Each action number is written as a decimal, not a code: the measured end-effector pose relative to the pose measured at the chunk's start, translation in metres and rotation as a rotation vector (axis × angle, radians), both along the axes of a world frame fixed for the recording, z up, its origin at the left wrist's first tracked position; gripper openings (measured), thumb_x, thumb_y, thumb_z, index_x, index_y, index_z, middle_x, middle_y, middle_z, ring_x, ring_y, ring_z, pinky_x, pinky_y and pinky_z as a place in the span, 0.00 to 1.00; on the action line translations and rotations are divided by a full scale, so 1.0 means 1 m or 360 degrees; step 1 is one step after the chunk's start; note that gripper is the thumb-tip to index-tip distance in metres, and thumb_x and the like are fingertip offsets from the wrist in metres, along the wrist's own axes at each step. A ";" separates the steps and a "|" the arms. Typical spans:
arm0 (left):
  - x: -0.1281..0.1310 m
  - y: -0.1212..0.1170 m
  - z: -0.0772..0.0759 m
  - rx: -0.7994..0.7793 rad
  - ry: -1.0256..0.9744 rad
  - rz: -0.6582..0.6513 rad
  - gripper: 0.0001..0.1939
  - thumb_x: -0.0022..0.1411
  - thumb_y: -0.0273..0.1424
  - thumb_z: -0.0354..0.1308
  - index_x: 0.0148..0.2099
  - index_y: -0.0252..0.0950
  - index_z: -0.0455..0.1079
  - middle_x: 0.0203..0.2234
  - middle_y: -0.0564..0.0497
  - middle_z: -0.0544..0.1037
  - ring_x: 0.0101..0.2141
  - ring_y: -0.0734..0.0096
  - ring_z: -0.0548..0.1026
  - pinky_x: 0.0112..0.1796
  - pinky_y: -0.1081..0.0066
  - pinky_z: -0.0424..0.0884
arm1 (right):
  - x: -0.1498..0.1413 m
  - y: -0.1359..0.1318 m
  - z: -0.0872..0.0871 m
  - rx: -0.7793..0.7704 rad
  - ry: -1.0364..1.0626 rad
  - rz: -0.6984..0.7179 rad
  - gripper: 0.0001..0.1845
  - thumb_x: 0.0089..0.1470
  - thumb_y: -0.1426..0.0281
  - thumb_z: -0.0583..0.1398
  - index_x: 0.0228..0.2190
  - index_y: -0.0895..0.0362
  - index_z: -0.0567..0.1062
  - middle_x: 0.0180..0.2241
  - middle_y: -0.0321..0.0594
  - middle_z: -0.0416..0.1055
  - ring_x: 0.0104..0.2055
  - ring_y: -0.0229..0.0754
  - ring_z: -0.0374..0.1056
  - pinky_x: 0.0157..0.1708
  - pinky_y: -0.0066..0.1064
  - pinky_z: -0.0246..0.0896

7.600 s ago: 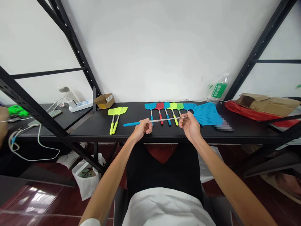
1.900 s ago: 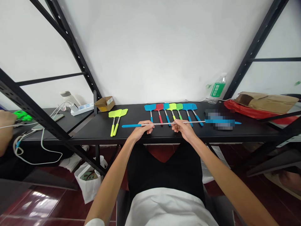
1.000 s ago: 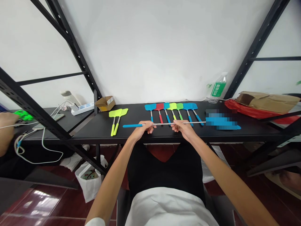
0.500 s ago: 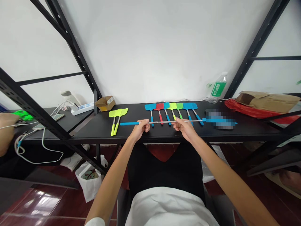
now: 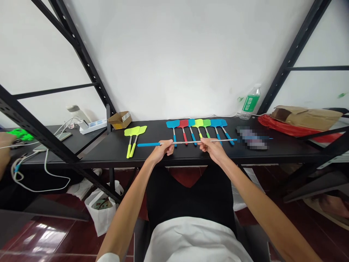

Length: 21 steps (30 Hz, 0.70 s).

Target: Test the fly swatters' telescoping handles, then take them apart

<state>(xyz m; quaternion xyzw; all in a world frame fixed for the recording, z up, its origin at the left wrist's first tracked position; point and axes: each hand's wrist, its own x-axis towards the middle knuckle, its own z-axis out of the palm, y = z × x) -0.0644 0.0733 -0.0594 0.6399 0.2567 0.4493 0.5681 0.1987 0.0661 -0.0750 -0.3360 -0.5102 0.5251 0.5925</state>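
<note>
A blue fly swatter (image 5: 148, 145) with its metal rod drawn out long is held level across the front of the table. My left hand (image 5: 163, 149) is closed round the rod near the blue handle. Farther right, my right hand (image 5: 211, 148) pinches the same rod. The swatter's head is turned edge-on and shows only as a thin blue line at the right. Behind my hands lie several short fly swatters in a row, among them a blue one (image 5: 172, 124), a red one (image 5: 183, 123) and a green one (image 5: 206, 123). Two yellow-green swatters (image 5: 140, 130) overlap at the left.
A small open cardboard box (image 5: 120, 120) sits at the table's back left, a water bottle (image 5: 250, 102) at the back right. A pixelated patch (image 5: 253, 142) covers something near it. Brown packaging (image 5: 305, 115) lies on red plastic. Black shelf posts (image 5: 92, 76) flank the table (image 5: 158, 156). Another person's hand (image 5: 5, 149) is far left.
The held swatter's blue head has turned from showing its flat face to edge-on. Both hands keep their grip on the rod, and the view has shifted slightly.
</note>
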 end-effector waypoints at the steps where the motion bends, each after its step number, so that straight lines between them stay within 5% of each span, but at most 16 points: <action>1: 0.000 0.000 0.000 -0.0002 -0.0007 -0.0014 0.25 0.67 0.45 0.58 0.22 0.35 0.60 0.17 0.56 0.56 0.19 0.78 0.56 0.24 0.70 0.50 | 0.000 0.000 0.000 0.0001 -0.0007 -0.0001 0.16 0.49 0.57 0.70 0.24 0.58 0.84 0.21 0.41 0.74 0.23 0.36 0.64 0.22 0.30 0.54; 14: 0.002 -0.001 0.002 -0.0046 -0.0025 -0.0095 0.25 0.67 0.46 0.58 0.23 0.35 0.61 0.17 0.57 0.56 0.19 0.78 0.55 0.23 0.71 0.50 | 0.002 0.000 -0.001 0.0034 -0.0016 0.0015 0.16 0.49 0.56 0.70 0.25 0.57 0.84 0.21 0.41 0.75 0.23 0.36 0.65 0.23 0.30 0.54; 21: 0.002 0.001 -0.001 -0.0102 -0.0136 0.0076 0.24 0.61 0.41 0.61 0.20 0.35 0.61 0.14 0.57 0.55 0.18 0.78 0.55 0.24 0.71 0.51 | -0.002 -0.003 0.003 0.0017 -0.0095 0.0023 0.18 0.48 0.54 0.70 0.25 0.58 0.84 0.22 0.43 0.76 0.23 0.37 0.66 0.23 0.30 0.55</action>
